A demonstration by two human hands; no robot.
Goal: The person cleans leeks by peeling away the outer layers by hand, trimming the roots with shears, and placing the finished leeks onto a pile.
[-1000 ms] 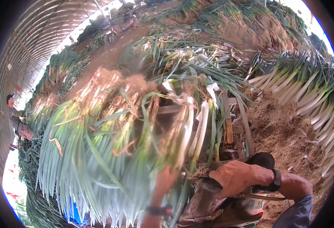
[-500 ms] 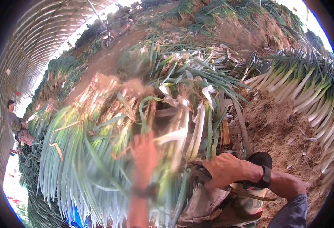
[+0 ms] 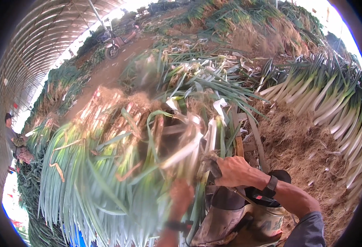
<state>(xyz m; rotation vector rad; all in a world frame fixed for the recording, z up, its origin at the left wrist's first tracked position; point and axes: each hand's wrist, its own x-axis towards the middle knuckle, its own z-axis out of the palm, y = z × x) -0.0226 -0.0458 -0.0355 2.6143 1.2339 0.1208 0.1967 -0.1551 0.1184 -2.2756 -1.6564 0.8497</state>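
A: Status on the hands?

B: Right hand (image 3: pixel 234 171) is clamping a dark, stubby tool handle (image 3: pixel 214 168) in a closed grip, just beside the white stalk ends (image 3: pixel 197 136) of the long green-leaved leeks on the heap in front. Left hand (image 3: pixel 181 195) is coming up from below and is smeared by motion. Can't tell its grip, wide or narrow, or whether it's touching anything; it's nearest the green leaf blades (image 3: pixel 107 193) hanging down the near side.

A: Where's the material sitting?

B: Big mound of leeks dead centre, pale roots (image 3: pixel 107 111) pointing away up the heap, leaves fanning toward the camera. Wooden slats of a rack (image 3: pixel 238 140) are showing under the right edge.

A: How far along?

B: Judging only from the layout: a neat row of clean white-shanked leeks (image 3: pixel 325 94) is lying well apart on the right, so some looks done. Loose brown roots and husk litter (image 3: pixel 300 140) is covering the ground between. The centre mound is looking rooty, so I'd say most is left.

A: Anything else around?

B: Another person in a cap (image 3: pixel 11 136) is working far left under the arched tunnel roof (image 3: pixel 32 41). Parked motorbike (image 3: pixel 117 41) up the dirt lane.
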